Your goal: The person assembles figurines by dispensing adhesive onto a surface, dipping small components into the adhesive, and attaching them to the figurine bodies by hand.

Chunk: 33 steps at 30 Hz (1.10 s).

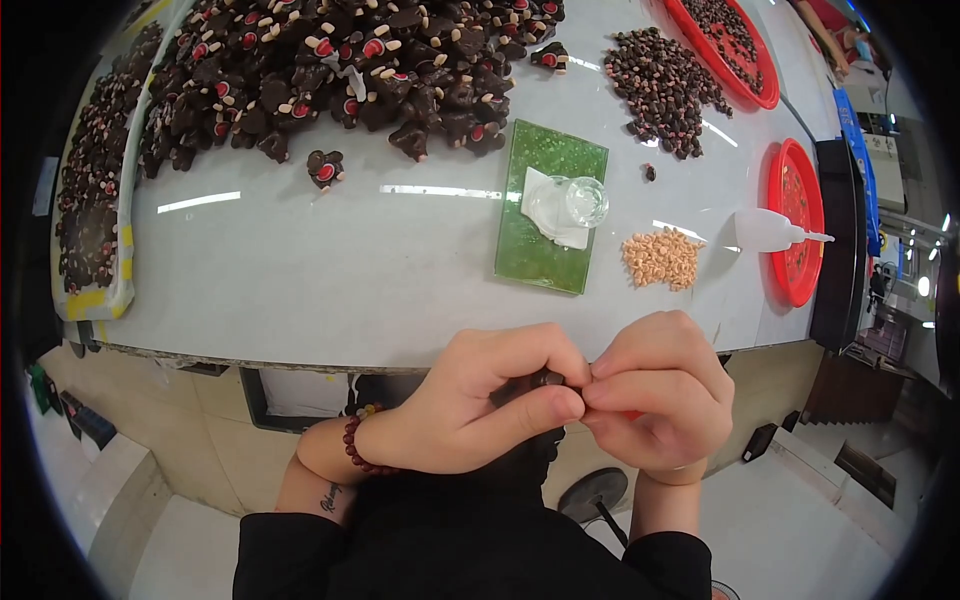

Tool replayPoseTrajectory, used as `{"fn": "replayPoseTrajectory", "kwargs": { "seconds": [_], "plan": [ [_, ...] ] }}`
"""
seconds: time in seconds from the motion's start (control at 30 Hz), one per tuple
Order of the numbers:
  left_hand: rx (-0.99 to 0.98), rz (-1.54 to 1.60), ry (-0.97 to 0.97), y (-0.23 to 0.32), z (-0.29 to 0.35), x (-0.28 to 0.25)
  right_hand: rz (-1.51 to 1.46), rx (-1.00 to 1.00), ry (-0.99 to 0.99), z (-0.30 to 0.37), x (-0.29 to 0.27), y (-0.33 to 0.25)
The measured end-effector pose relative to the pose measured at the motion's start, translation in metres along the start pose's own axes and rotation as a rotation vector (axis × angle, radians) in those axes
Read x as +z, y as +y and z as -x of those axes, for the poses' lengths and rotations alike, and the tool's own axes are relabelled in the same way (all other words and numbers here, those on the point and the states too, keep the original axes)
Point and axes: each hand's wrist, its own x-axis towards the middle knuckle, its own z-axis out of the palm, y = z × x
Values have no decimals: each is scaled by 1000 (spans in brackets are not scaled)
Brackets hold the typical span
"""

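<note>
Just past the table's near edge, my left hand (490, 395) and my right hand (660, 390) meet fingertip to fingertip. Between them is a small dark brown figure (547, 379), mostly hidden by the fingers. A bit of red shows under my right fingers. Both hands are closed in a pinch on it. Ahead on the white table lies a green board (545, 265) bearing a white sheet (545, 228) and a small clear cup (586, 203). To its right is a heap of small beige pieces (662, 259).
Dark brown figures with red and beige parts (330, 80) are piled at the far left; one (325, 170) lies apart. Small dark parts (660, 90) are heaped far right. A white nozzle bottle (765, 230) touches a red tray (797, 225). A yellow-taped tray (125, 270) stands left.
</note>
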Motion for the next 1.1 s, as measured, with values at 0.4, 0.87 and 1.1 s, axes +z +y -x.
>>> {"fn": "replayPoseTrajectory", "kwargs": {
  "seconds": [0.4, 0.87, 1.1],
  "plan": [
    [151, -125, 184, -1, 4, 1, 366, -181, 25, -2, 9, -7],
    [43, 19, 217, 16, 6, -2, 408, 87, 225, -31, -2, 41],
    [125, 135, 211, 8, 9, -5, 494, 55, 172, -36, 4, 42]
  ]
}}
